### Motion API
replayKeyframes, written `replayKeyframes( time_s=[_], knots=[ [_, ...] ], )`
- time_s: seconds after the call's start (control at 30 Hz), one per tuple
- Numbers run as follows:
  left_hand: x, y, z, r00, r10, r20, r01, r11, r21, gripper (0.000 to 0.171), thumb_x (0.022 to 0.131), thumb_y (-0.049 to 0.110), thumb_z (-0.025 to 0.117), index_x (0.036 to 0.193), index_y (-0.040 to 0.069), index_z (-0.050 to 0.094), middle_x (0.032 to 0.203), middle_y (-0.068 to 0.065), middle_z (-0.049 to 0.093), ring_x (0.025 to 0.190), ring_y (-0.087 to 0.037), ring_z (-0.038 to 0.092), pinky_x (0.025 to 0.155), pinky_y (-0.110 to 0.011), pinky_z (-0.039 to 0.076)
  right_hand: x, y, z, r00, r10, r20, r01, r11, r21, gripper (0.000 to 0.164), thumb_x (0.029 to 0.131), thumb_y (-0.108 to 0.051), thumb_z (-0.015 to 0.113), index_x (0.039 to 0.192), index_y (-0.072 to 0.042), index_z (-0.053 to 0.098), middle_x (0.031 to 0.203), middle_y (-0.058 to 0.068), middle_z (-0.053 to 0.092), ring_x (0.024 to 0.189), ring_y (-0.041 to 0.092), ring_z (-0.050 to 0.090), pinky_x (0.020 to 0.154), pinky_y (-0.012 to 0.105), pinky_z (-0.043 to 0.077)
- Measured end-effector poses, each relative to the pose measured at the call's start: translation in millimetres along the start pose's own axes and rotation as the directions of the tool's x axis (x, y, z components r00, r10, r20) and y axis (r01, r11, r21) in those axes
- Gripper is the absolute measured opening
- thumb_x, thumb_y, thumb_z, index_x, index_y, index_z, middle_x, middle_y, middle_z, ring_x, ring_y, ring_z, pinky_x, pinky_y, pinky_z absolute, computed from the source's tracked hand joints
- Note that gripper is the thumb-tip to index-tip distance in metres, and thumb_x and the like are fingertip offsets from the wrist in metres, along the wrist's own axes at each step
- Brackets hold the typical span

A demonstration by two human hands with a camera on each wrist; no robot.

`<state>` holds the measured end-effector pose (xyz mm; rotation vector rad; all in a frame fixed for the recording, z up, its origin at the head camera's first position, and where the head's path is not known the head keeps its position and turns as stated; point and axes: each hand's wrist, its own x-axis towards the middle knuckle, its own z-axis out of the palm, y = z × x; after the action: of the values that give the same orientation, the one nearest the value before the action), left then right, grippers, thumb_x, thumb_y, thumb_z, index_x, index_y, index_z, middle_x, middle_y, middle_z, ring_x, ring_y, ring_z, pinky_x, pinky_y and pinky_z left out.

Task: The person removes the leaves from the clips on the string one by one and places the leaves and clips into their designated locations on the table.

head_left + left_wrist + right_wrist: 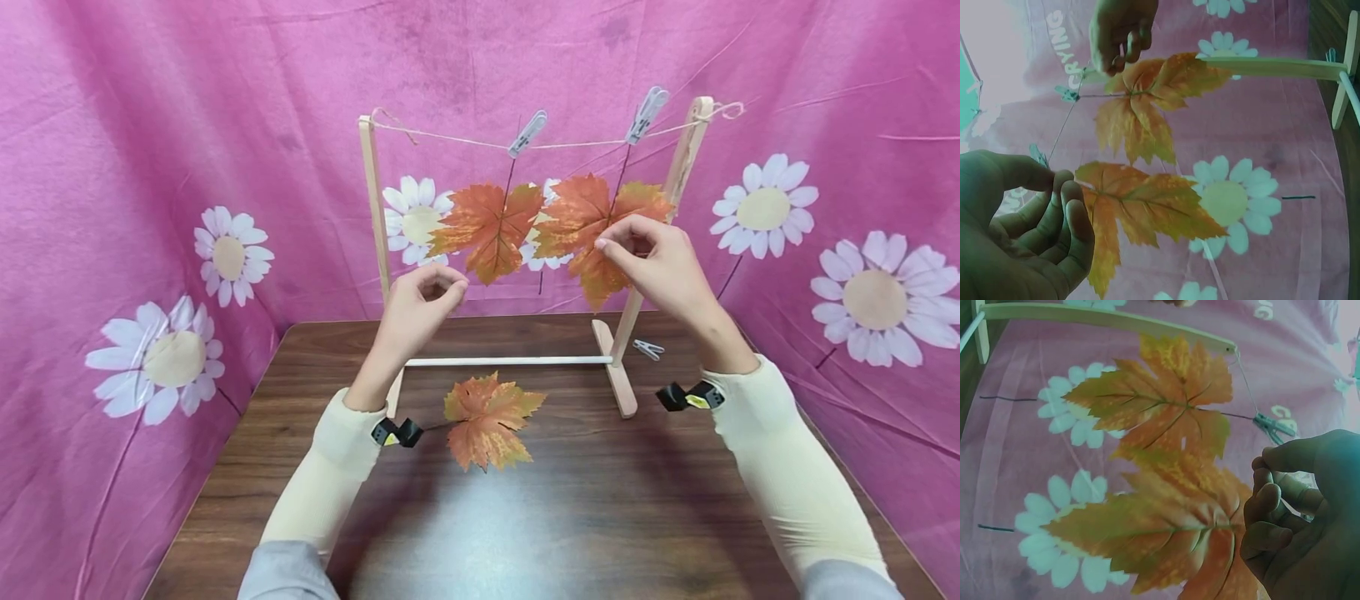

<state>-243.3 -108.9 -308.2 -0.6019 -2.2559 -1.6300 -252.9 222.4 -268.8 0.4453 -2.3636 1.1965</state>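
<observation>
Two orange maple-like leaves, a left leaf (487, 229) and a right leaf (581, 221), hang by their stems from a string. A grey clothespin (528, 133) grips the left stem; another clothespin (647, 115) grips the right one. My left hand (422, 308) hovers by the left leaf's lower edge, thumb and index tips together, nothing visible between them. In front of the right leaf is my right hand (660, 262), fingers curled and thumb against the index finger. The right wrist view shows nothing in that pinch either; the hand hides the right leaf's clothespin there.
The string (450, 136) spans two wooden posts, left (375, 192) and right (686, 158), joined low by a white rod (510, 361). A third leaf (491, 421) lies on the brown table (570, 517). A loose clothespin (648, 349) lies beside the right foot. Pink flowered cloth (300, 100) surrounds the table.
</observation>
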Motion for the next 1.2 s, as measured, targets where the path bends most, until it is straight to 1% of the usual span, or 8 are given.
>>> replayKeyframes(
  time_s=[0.2,0.33,0.47,0.67,0.73,0.9,1.07,1.2],
  knots=[
    [11.8,11.4,7.7,0.999,0.017,-0.028,-0.017,1.0,-0.014,0.011,0.1,0.01,0.071,0.102,0.001,0.076,0.079,-0.004,0.07,0.069,-0.011,0.06,0.064,-0.022,0.047,10.4,-15.7,3.4,0.999,-0.035,0.027,0.036,0.999,-0.019,0.015,0.102,-0.024,0.073,0.104,-0.01,0.077,0.075,-0.01,0.063,0.063,0.007,0.051,0.055,0.021,0.041],
    [20.4,19.6,12.4,0.999,0.019,-0.04,-0.02,0.999,-0.039,0.014,0.101,0.01,0.07,0.105,-0.002,0.075,0.08,-0.003,0.068,0.071,-0.011,0.061,0.065,-0.022,0.048,17.2,-26.8,5.0,0.998,-0.055,0.043,0.056,0.998,-0.028,0.015,0.102,-0.025,0.073,0.106,-0.01,0.077,0.075,-0.007,0.062,0.063,0.009,0.05,0.056,0.021,0.04],
    [29.8,27.3,17.1,0.999,0.01,-0.05,-0.012,0.999,-0.043,0.013,0.101,0.011,0.07,0.104,0.0,0.075,0.08,-0.001,0.067,0.071,-0.012,0.06,0.067,-0.022,0.048,23.9,-37.8,6.2,0.996,-0.073,0.051,0.075,0.996,-0.047,0.016,0.102,-0.025,0.073,0.107,-0.01,0.077,0.075,-0.006,0.061,0.063,0.009,0.051,0.057,0.021,0.039],
    [44.8,36.4,23.8,0.998,0.011,-0.065,-0.015,0.998,-0.062,0.009,0.101,0.011,0.071,0.101,0.003,0.075,0.082,-0.01,0.071,0.071,-0.017,0.063,0.067,-0.023,0.05,37.0,-52.2,7.8,0.992,-0.115,0.046,0.117,0.991,-0.06,0.016,0.102,-0.025,0.073,0.105,-0.01,0.078,0.071,-0.008,0.06,0.062,0.008,0.049,0.056,0.021,0.038],
    [49.1,39.7,25.9,0.998,0.018,-0.064,-0.022,0.998,-0.065,0.008,0.101,0.011,0.071,0.1,0.003,0.074,0.083,-0.009,0.072,0.072,-0.015,0.064,0.068,-0.023,0.051,41.3,-56.4,8.0,0.992,-0.122,0.042,0.124,0.99,-0.064,0.016,0.101,-0.024,0.073,0.105,-0.01,0.078,0.07,-0.008,0.059,0.061,0.007,0.049,0.055,0.02,0.038],
    [59.9,46.7,30.8,0.998,0.028,-0.062,-0.029,0.999,-0.015,0.008,0.1,0.012,0.07,0.101,0.006,0.075,0.083,-0.002,0.069,0.077,-0.013,0.063,0.073,-0.023,0.049,52.5,-67.3,7.1,0.992,-0.121,0.047,0.124,0.989,-0.082,0.018,0.102,-0.026,0.073,0.107,-0.01,0.078,0.075,-0.008,0.063,0.061,0.007,0.054,0.058,0.02,0.041],
    [72.1,54.1,32.1,0.996,0.047,-0.071,-0.044,0.998,0.043,0.008,0.099,0.011,0.069,0.102,0.007,0.075,0.086,-0.004,0.072,0.08,-0.015,0.064,0.079,-0.023,0.051,64.9,-79.0,2.0,0.993,-0.1,0.059,0.104,0.993,-0.063,0.021,0.102,-0.029,0.072,0.111,-0.01,0.076,0.088,-0.009,0.069,0.063,0.008,0.063,0.059,0.019,0.048],
    [81.5,59.9,29.7,0.994,0.061,-0.088,-0.054,0.996,0.077,0.011,0.099,0.012,0.069,0.104,0.005,0.075,0.087,-0.004,0.073,0.081,-0.014,0.066,0.081,-0.023,0.051,74.8,-86.7,-4.6,0.995,-0.084,0.052,0.087,0.995,-0.057,0.02,0.102,-0.03,0.073,0.112,-0.012,0.075,0.092,-0.013,0.067,0.066,0.008,0.064,0.06,0.02,0.046]
  ],
)
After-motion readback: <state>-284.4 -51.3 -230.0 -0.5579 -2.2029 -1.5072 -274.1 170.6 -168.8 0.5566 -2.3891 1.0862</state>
